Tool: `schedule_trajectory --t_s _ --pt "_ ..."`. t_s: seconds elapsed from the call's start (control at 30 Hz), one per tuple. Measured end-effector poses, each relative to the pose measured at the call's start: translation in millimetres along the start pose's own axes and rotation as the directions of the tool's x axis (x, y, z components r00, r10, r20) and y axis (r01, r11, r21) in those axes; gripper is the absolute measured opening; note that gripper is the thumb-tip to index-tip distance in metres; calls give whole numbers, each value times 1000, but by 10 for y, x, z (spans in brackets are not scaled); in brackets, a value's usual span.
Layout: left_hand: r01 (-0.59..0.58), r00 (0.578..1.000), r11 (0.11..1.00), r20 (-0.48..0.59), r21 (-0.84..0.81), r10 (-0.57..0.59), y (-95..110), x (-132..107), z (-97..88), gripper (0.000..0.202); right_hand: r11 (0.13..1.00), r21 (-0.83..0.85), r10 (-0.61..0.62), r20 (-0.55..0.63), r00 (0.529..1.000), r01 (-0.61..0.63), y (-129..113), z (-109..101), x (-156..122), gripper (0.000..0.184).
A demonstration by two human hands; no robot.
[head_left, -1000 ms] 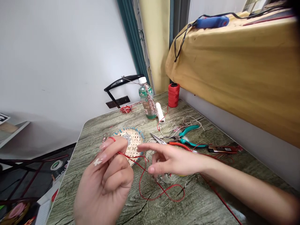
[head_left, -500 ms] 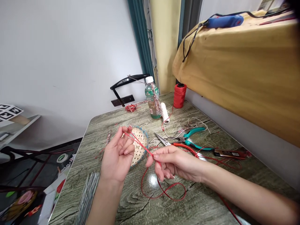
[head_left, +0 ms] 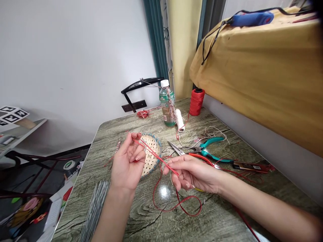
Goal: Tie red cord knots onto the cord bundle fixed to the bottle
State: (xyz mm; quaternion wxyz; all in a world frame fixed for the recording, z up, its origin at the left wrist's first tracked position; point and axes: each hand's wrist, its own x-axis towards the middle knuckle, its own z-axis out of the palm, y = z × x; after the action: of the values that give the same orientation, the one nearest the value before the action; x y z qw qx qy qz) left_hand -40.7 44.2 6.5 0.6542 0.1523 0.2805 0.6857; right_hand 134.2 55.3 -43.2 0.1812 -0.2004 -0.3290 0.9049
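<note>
Grips of left hand (head_left: pixel 127 164) and right hand (head_left: pixel 194 173) pinch one red cord (head_left: pixel 156 156) near one basket (head_left: pixel 154 144).

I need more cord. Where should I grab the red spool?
Take the red spool around its wound middle, thumb and fingers on opposite sides, probably coming from the near left. It stands upright, a plain cylinder, with the grey panel close on its right and the bottle off to its left.

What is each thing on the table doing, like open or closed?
Thin red cord: stretched tight between both hands.
Left hand: holding the cord.
Right hand: pinching the cord.
Green plastic bottle: upright, white cap on.
Red thread spool: standing upright.
White twine spool: lying on its side.
Round woven bamboo tray: lying flat.
</note>
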Motion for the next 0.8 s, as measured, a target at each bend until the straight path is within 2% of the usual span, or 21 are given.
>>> schedule_trajectory --t_s 0.27,0.4,0.63,0.8 --pt "-4 1000 1000 4 5 4 -7 -1 -25 24 999 28 -20 77 997 18 13 -31 -1 28" --pt "-15 1000 1000 2 18 15 -1 3 -27 24 999 -7 -40 56 998 40 31 -36 2 12" --pt "-34 999 999 5 17 34 23 3 -15 28 997 -44 -57 32 998 59 55 -49 10 22" --pt "-43 999 999 -7 2 43 24 7 -16 26 999 -31 -5 117 993 8 55 -69 8 20"
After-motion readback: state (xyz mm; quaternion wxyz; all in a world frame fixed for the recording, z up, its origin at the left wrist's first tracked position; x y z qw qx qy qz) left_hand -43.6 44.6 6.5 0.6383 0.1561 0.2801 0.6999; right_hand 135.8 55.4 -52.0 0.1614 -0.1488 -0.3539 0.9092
